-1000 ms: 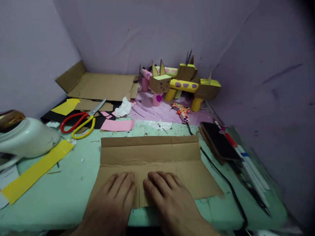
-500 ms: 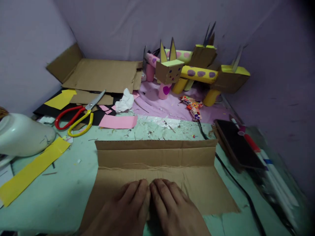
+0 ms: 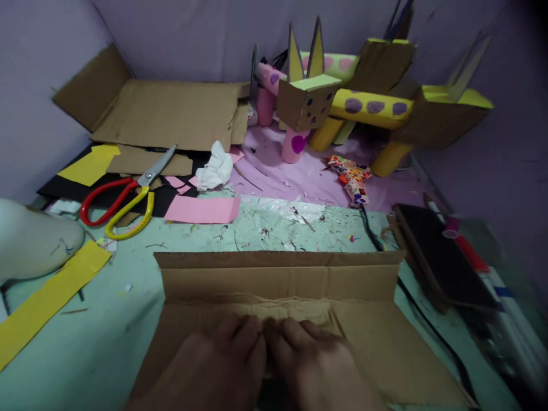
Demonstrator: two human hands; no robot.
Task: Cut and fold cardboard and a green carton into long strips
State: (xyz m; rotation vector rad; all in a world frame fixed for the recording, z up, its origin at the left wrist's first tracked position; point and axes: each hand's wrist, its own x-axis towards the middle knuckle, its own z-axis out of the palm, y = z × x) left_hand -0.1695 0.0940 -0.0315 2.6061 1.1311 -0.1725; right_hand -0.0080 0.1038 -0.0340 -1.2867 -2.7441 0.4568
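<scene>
A creased piece of brown cardboard [image 3: 368,342] lies in front of me, its far strip bent upward along a fold. My left hand [image 3: 231,354] and my right hand [image 3: 308,354] are side by side over its near middle, almost touching. Their fingers curl and press together on the cardboard. The thumbs are hidden, and motion blurs both hands. A dark gap shows between the wrists at the bottom edge.
Scissors [image 3: 143,182] with red and yellow handles lie at left, near a white bottle [image 3: 38,240] and a yellow strip [image 3: 55,302]. Cardboard-headed animal figures [image 3: 308,103] stand behind. A glue gun [image 3: 351,177], its black cable and a phone [image 3: 445,251] are at right.
The view has shifted closer and lower over the table. Both hands stay on the cardboard, which now looks larger, its raised far strip still standing up.
</scene>
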